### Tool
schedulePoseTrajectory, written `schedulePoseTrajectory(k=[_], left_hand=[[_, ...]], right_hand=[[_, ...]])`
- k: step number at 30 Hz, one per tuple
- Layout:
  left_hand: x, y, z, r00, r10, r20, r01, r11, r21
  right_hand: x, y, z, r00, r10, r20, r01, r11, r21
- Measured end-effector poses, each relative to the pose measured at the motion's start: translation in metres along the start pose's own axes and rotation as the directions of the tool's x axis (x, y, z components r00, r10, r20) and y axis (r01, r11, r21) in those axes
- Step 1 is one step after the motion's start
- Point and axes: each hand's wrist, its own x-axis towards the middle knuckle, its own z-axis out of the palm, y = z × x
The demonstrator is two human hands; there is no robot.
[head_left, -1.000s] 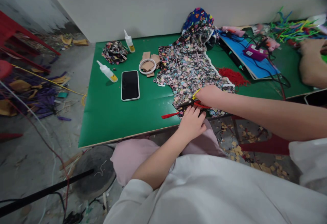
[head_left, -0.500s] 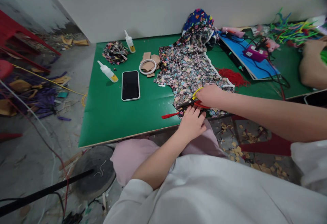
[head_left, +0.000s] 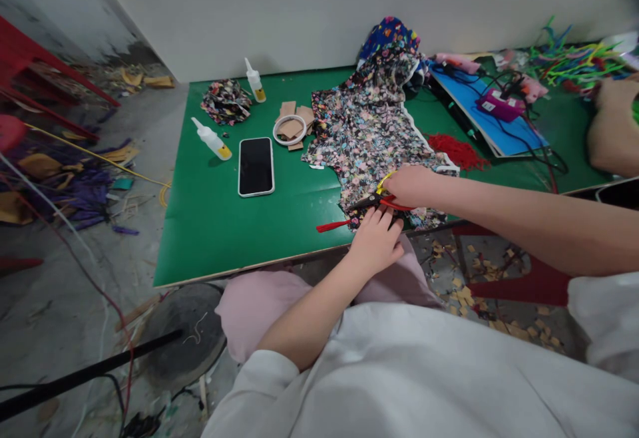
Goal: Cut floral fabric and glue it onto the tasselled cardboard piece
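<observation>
A piece of floral fabric point(head_left: 369, 138), dark with small flowers and a white edge, is spread over the green table. My right hand point(head_left: 410, 185) is closed round scissors point(head_left: 385, 184) with yellow and red handles. Their dark blades point left and lie at the fabric's near end. Just below the blades, my left hand point(head_left: 375, 238) holds the near edge of the fabric, its fingertips over the cloth. A red tassel point(head_left: 333, 226) sticks out to the left of the left hand. The fingers' undersides are hidden.
On the green table point(head_left: 210, 231) are a phone point(head_left: 256, 166), two glue bottles point(head_left: 213, 142) point(head_left: 255, 82), a tape roll point(head_left: 275, 133) by cardboard pieces, and a crumpled floral cloth point(head_left: 225, 102). Red threads point(head_left: 456, 152) and a blue folder point(head_left: 509, 128) lie right. Scraps litter the floor.
Hardly anything differs. Both hands, the scissors and the fabric stay in place, with only a very slight shift of the view.
</observation>
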Motion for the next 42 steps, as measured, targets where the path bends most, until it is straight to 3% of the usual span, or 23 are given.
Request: schedulePoseTrajectory(k=[8, 24, 42], left_hand=[[0.0, 0.0, -0.001, 1.0, 0.0, 0.001, 0.0, 1.0, -0.007], [0.001, 0.001, -0.002, 1.0, -0.01, 0.014, 0.01, 1.0, -0.023], [0.0, 0.0, 0.0, 1.0, -0.005, 0.014, 0.005, 1.0, -0.029]], right_hand=[[0.003, -0.003, 0.0, 0.999, 0.019, 0.044, -0.022, 0.997, 0.073], [0.003, -0.009, -0.003, 0.997, 0.037, 0.074, -0.041, 0.998, 0.044], [0.001, -0.005, -0.008, 1.0, 0.006, -0.009, -0.006, 1.0, 0.001]])
